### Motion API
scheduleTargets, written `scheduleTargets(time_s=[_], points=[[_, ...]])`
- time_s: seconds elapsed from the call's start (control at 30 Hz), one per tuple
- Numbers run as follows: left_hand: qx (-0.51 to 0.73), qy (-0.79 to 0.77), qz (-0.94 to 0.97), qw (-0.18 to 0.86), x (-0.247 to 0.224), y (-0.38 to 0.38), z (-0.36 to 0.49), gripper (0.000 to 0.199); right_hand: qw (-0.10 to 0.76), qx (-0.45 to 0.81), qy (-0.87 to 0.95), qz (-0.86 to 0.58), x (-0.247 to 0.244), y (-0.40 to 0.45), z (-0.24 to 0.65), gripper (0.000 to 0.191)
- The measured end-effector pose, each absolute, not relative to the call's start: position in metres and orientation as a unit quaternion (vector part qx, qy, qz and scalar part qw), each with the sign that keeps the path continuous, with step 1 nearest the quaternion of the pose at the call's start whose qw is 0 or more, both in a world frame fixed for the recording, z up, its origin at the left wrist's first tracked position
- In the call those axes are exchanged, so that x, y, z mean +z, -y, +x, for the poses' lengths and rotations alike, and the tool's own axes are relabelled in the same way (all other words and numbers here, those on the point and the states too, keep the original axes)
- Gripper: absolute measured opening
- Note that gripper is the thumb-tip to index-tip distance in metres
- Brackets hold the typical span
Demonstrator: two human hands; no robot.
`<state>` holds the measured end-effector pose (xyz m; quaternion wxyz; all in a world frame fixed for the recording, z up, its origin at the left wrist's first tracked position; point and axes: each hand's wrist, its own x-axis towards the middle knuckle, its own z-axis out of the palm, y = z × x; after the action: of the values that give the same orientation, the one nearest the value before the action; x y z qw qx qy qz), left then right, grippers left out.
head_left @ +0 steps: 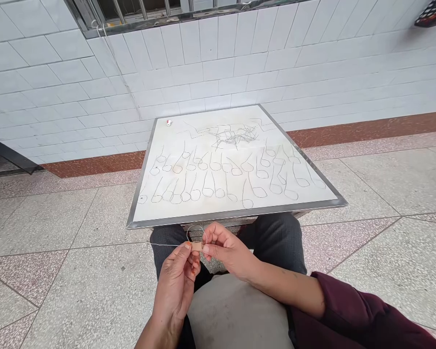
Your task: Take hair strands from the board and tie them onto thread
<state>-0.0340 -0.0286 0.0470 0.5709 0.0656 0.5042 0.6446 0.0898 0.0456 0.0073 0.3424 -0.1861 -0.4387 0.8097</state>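
Note:
Between my hands, in front of the table's near edge, is a small tan block [196, 246], perhaps of wood. A thin wire [163, 245] runs out from it to the left, and its other part bends up into a round loop above the block. My left hand [176, 281] is closed, pinching the block's left end and the wire between thumb and fingers. Thumb and fingertips of my right hand [227, 249] are pinched at the block's right end, where the loop's wire comes down. The exact grip there is partly hidden by the fingers.
Ahead stands a low white table [189, 211] with a metal rim. Rows of looped wires [247, 207] with open tails lie on its near half. Behind them is a tangled pile of straight wires [236, 136]. A small white-and-red object [169, 123] sits at the far left corner. A tiled wall [218, 72] rises behind.

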Motion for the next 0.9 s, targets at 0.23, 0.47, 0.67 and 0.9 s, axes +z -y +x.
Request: scheduleTargets(time_s=[0.23, 0.47, 0.67, 0.9], points=[[0.630, -0.511, 0.055, 0.582, 0.0458, 0.0325, -0.0339, 0.036, 0.323, 0.836, 0.395, -0.204, 0.0098, -0.0440, 0.0911, 0.033], [0.634, -0.508, 0.083, 0.578, 0.0445, 0.0344, -0.0365, 0.034, 0.293, 0.838, 0.414, -0.201, 0.0134, -0.0469, 0.0928, 0.033], [0.622, -0.512, 0.116, 0.581, 0.0444, 0.0368, -0.0386, 0.032, 0.299, 0.818, 0.454, -0.189, 0.0112, -0.0477, 0.0954, 0.029], [0.612, -0.510, 0.144, 0.587, 0.0485, 0.0362, -0.0396, 0.033, 0.318, 0.803, 0.452, -0.225, 0.0140, -0.0478, 0.0940, 0.030]])
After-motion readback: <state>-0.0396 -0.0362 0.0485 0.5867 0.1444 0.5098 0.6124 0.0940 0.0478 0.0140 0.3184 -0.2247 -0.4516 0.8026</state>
